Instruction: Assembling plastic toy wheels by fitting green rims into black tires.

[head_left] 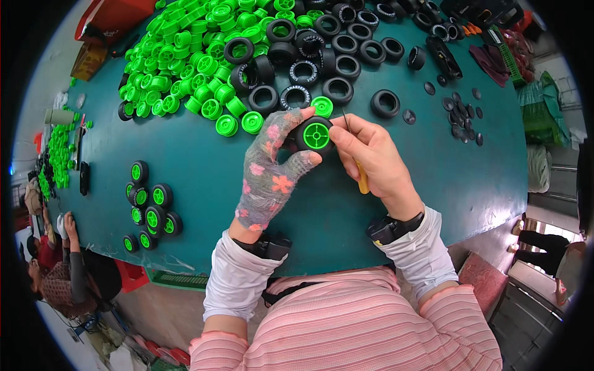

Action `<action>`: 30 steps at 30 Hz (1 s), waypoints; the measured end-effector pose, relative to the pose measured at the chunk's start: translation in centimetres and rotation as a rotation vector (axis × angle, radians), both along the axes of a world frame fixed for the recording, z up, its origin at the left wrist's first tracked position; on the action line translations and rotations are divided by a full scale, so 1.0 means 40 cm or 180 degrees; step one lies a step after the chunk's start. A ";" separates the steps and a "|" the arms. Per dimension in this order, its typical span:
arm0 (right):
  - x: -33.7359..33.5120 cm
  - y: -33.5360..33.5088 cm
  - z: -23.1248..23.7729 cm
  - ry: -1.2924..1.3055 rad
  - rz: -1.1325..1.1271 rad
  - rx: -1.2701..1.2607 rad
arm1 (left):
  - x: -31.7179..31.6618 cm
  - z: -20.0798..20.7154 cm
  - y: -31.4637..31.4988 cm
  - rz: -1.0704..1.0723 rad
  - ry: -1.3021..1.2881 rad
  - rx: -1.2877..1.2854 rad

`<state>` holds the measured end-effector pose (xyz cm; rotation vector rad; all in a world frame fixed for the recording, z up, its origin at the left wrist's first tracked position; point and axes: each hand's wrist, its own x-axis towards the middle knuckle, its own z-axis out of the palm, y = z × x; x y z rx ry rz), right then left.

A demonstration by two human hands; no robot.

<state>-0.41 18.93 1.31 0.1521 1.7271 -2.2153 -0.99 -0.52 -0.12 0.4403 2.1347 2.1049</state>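
My left hand [270,170], in a grey fingerless glove with pink flowers, is closed round a small toy wheel [317,136]. This wheel has a black tire with a bright green spoked rim facing up. My right hand [377,154] is bare; its thumb and fingertips press on the wheel's right edge. The same hand grips a thin pointed tool with a yellow handle [362,180], its dark tip sticking up past the fingers. Just beyond the wheel lies a loose green rim [322,106], and a loose black tire [385,104] rests to the far right of it.
A large heap of green rims [185,62] covers the far left of the green table [260,247], beside many black tires [344,44]. Several assembled wheels [153,216] lie at the left. Black discs [459,117] are scattered at right. Other people [62,272] sit at the left edge.
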 end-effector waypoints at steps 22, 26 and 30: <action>-0.005 0.007 -0.011 -0.0025 0.0212 -0.0264 | 0.008 0.037 0.016 0.0293 0.1298 -0.1027; 0.000 -0.004 -0.011 0.0224 -0.0183 0.0286 | 0.007 0.042 0.016 0.0054 0.1220 -0.0893; -0.007 0.012 -0.011 0.0426 -0.0566 0.0467 | 0.001 0.025 0.001 -0.0475 -0.1802 0.1924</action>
